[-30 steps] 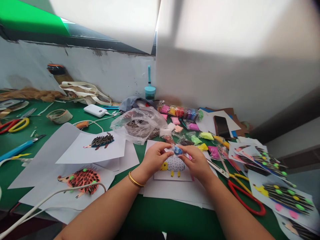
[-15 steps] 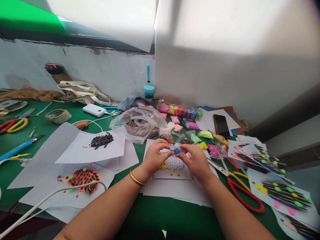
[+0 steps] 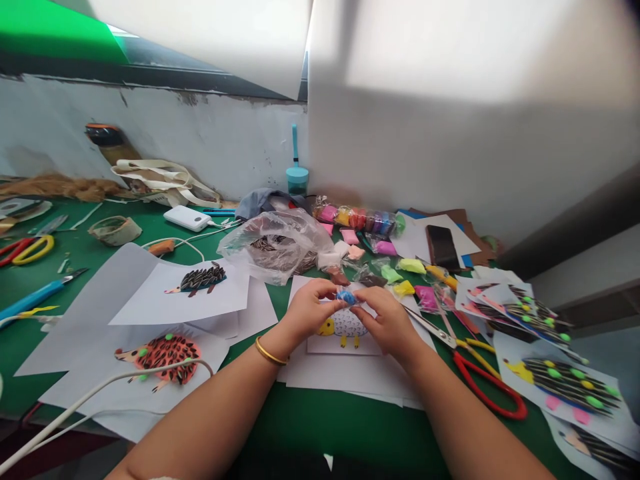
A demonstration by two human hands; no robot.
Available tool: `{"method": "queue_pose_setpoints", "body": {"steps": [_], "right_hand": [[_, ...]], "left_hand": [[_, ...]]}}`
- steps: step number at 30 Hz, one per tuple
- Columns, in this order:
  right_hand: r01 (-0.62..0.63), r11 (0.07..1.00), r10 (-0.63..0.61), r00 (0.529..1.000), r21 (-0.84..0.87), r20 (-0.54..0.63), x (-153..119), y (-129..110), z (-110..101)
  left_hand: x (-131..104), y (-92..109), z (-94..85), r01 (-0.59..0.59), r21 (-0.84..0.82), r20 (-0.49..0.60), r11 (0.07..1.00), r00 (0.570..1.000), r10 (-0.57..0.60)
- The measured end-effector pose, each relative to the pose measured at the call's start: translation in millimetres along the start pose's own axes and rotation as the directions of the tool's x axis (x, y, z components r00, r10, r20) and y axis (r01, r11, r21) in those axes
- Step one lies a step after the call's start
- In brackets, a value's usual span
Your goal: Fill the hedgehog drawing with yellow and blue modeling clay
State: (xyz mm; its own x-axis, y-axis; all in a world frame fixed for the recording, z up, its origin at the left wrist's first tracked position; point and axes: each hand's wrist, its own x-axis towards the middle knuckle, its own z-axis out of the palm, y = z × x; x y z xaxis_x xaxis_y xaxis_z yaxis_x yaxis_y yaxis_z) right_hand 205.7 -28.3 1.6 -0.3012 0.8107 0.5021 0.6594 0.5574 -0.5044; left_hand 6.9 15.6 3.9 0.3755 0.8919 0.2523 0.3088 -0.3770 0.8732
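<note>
Between my two hands is a small clear packet of blue modelling clay (image 3: 346, 297). My left hand (image 3: 314, 308) pinches its left side with thumb and fingers, and my right hand (image 3: 384, 319) grips its right side the same way. Below them lies a white sheet with a sheep-like drawing (image 3: 350, 325), its head and feet yellow and its body covered in small curved marks. My right hand hides part of this drawing. More white paper (image 3: 330, 377) lies underneath it on the green table.
Several clay packets (image 3: 403, 288) lie beyond my hands, near a plastic bag of seeds (image 3: 275, 250). Large red-handled scissors (image 3: 490, 387) lie on the right beside hedgehog pictures (image 3: 570, 383). Left are a seed hedgehog (image 3: 203, 277), a red hedgehog (image 3: 167, 360) and a white cable (image 3: 100, 390).
The packet has turned or been squeezed a little between my fingers, so more blue shows. Both hands stay in nearly the same place; the view shifts slightly.
</note>
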Motion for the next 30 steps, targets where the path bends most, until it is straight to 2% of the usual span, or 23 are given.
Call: {"method": "queue_pose_setpoints", "body": {"steps": [3, 6, 11, 15, 18, 22, 26, 30], "right_hand": [[-0.043, 0.999, 0.043, 0.999, -0.02, -0.025, -0.8, 1.7, -1.1], [-0.084, 0.996, 0.08, 0.994, -0.043, -0.079, -0.7, 2.2, -1.6], [-0.055, 0.998, 0.053, 0.994, -0.019, -0.095, -0.4, -2.3, 1.4], [-0.058, 0.996, 0.065, 0.993, 0.064, -0.103, -1.6, -7.1, 4.3], [-0.095, 0.992, 0.104, 0.988, 0.078, -0.117, -2.2, -8.0, 3.0], [-0.141, 0.99, 0.142, 0.981, 0.02, -0.133, -1.5, -4.9, -1.7], [-0.149, 0.989, 0.149, 0.977, 0.008, -0.153, -0.8, -2.1, -4.2], [-0.162, 0.987, 0.162, 0.973, 0.01, -0.163, -0.6, -1.5, -3.8]], "left_hand": [[0.9, 2.0, -0.7, 0.062, -0.064, 0.014, 0.996, 0.998, -0.062], [1.3, 3.4, -1.6, 0.049, -0.058, -0.001, 0.997, 0.999, -0.049], [1.6, 2.5, -2.6, 0.05, -0.032, 0.036, 0.998, 0.998, -0.049], [0.6, 0.1, -0.1, 0.052, -0.128, 0.074, 0.99, 0.996, -0.043], [-0.4, 0.7, 1.5, 0.027, -0.176, 0.004, 0.984, 1.0, -0.027], [-1.0, 5.6, -0.9, -0.005, -0.128, -0.105, 0.992, 0.994, -0.008], [-1.3, 11.1, -4.5, -0.039, -0.056, -0.167, 0.998, 0.986, 0.029], [-1.2, 12.5, -5.3, -0.051, -0.066, -0.208, 0.997, 0.977, 0.036]]}}
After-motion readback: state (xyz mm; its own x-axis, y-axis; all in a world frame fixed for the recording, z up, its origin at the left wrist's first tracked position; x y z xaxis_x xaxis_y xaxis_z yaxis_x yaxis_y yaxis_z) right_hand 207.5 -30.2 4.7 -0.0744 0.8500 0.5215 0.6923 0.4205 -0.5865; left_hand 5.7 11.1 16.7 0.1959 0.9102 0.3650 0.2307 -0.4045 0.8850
